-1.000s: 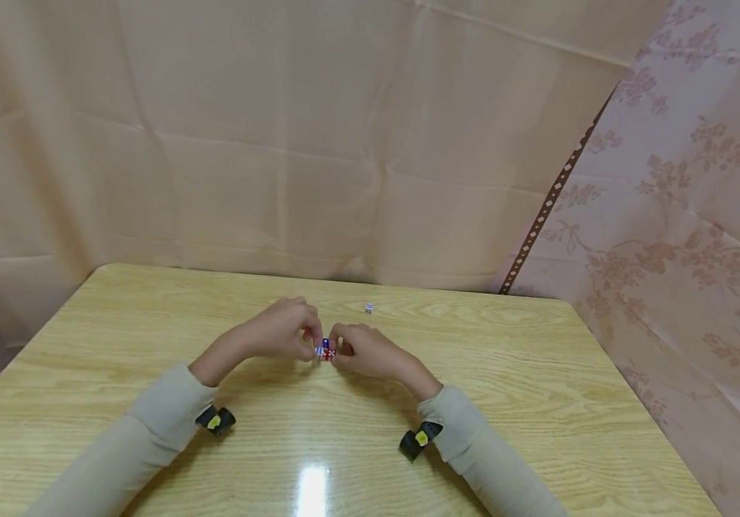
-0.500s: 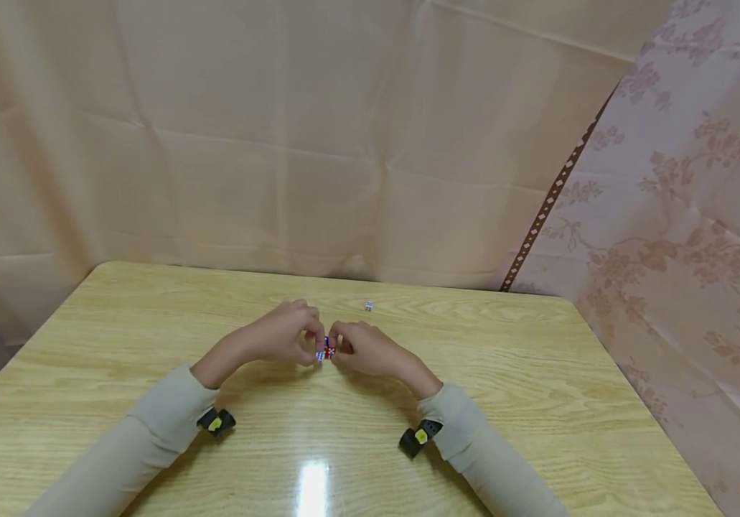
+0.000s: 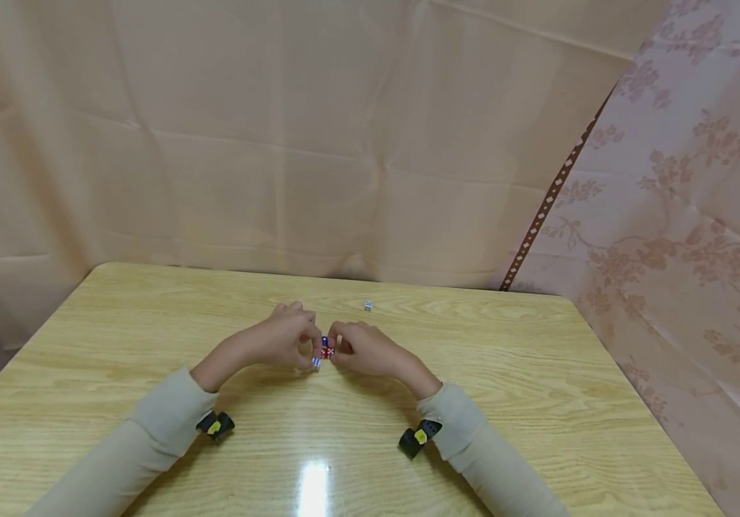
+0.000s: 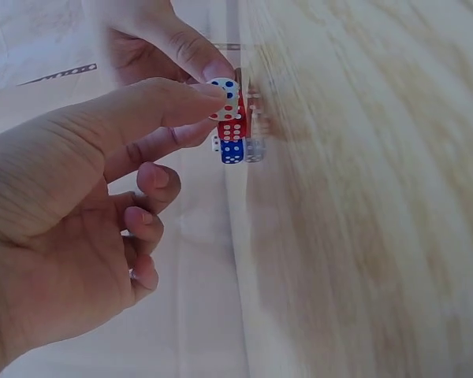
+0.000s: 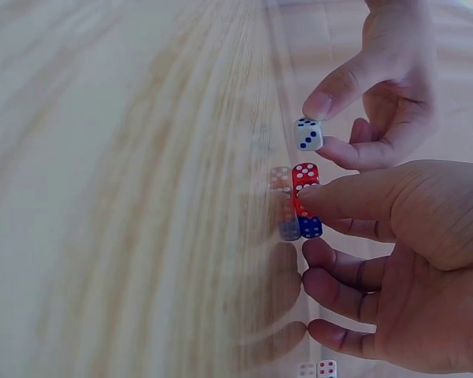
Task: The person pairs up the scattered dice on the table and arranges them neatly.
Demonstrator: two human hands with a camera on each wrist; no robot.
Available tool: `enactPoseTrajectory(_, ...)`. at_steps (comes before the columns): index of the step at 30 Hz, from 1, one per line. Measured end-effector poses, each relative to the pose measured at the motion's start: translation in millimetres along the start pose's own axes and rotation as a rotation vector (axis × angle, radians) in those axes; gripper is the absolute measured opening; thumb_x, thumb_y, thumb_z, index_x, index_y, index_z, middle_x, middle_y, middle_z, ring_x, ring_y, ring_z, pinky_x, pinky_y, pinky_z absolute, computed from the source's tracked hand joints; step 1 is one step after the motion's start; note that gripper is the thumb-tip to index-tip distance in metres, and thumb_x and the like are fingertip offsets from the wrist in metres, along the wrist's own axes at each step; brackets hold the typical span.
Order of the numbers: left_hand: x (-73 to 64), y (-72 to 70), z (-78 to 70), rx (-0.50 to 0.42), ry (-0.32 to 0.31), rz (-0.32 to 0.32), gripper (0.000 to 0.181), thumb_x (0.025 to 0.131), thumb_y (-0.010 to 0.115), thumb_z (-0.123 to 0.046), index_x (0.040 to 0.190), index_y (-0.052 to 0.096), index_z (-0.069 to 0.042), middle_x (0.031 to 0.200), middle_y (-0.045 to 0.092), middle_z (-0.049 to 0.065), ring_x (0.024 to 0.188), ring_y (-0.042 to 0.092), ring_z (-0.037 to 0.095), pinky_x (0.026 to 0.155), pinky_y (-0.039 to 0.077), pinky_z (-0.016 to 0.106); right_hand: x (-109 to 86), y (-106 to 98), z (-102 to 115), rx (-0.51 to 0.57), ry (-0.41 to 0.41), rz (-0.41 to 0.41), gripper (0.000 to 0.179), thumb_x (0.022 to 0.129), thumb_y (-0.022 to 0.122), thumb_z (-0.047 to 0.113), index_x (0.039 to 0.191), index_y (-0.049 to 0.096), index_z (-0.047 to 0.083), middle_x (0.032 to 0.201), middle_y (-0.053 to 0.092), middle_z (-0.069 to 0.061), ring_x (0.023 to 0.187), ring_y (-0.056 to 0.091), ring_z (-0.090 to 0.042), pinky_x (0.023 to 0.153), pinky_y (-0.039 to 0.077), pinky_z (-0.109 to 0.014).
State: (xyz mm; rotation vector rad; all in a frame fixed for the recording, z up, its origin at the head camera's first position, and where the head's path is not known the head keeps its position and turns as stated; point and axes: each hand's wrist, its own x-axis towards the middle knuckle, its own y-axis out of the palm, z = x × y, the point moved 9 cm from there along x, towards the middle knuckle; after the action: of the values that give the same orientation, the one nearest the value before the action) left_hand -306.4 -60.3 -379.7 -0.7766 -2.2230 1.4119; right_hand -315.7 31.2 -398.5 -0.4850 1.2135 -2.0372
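My left hand (image 3: pixel 282 337) pinches a white die (image 5: pixel 308 135) with blue and red pips between thumb and index finger. In the right wrist view this die stands a small gap away from a row of dice on the table. Two red dice (image 3: pixel 327 352) sit side by side in that row, and a blue die (image 5: pixel 310 228) adjoins them on the far side. My right hand (image 3: pixel 370 350) holds the red dice at the right with thumb and index finger, its thumb covering part of one red face in the right wrist view.
Another white die (image 3: pixel 368 306) stands alone near the back edge of the wooden table (image 3: pixel 473 373). A beige curtain (image 3: pixel 247 143) hangs right behind the table, and a flowered cloth (image 3: pixel 699 251) hangs along the right.
My left hand has drawn the white die slightly left and toward me, off the side of the red dice. My right hand has stayed in place.
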Motion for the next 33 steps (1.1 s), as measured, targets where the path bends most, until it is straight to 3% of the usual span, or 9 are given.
enactPoseTrajectory(4,-0.4,0.2,-0.6,-0.014,0.023,-0.013,0.015,0.077,0.088,-0.020,0.075,0.073,-0.023,0.074,0.050,-0.005,0.078,0.040,0.014,0.087,0.033,0.047,-0.4,-0.7,1.5,-0.020,-0.008,-0.010,0.014,0.095,0.070,0.011,0.106,0.062,0.007,0.081,0.057,0.000,0.076,0.049,-0.012,0.070,0.037,-0.026)
enactPoseTrajectory(7,-0.7,-0.2,-0.6,-0.034,0.031,-0.018,0.016,0.077,0.087,-0.017,0.075,0.072,-0.022,0.072,0.053,-0.008,0.076,0.044,0.012,0.089,0.035,0.053,-0.9,-1.2,1.4,-0.049,-0.001,-0.018,0.013,0.095,0.070,0.012,0.106,0.062,0.009,0.084,0.058,-0.002,0.083,0.047,-0.015,0.077,0.033,-0.031)
enactPoseTrajectory(12,-0.5,0.1,-0.4,-0.021,0.025,0.000,0.015,0.079,0.086,-0.016,0.077,0.072,-0.022,0.067,0.051,-0.010,0.071,0.043,0.008,0.081,0.029,0.039,-2.1,-1.2,-0.6,-0.077,0.038,-0.021,0.013,0.096,0.070,0.016,0.106,0.063,0.012,0.087,0.054,-0.002,0.088,0.040,-0.019,0.079,0.025,-0.035)
enactPoseTrajectory(25,0.4,2.5,-0.4,-0.023,0.027,0.002,0.014,0.079,0.085,-0.014,0.077,0.072,-0.021,0.064,0.047,-0.012,0.068,0.042,0.008,0.081,0.032,0.042,-2.2,1.3,-3.3,-0.105,0.067,-0.020,0.013,0.097,0.070,0.021,0.105,0.061,0.016,0.088,0.048,-0.001,0.088,0.035,-0.019,0.077,0.022,-0.035)
enactPoseTrajectory(33,3.0,4.9,1.9,-0.053,0.011,-0.001,0.013,0.079,0.085,-0.014,0.078,0.073,-0.019,0.065,0.050,-0.012,0.064,0.041,0.006,0.065,0.032,0.025,-2.2,1.9,-5.1,-0.097,0.075,-0.018,0.013,0.097,0.069,0.022,0.106,0.062,0.016,0.088,0.048,-0.001,0.089,0.034,-0.020,0.078,0.022,-0.035)
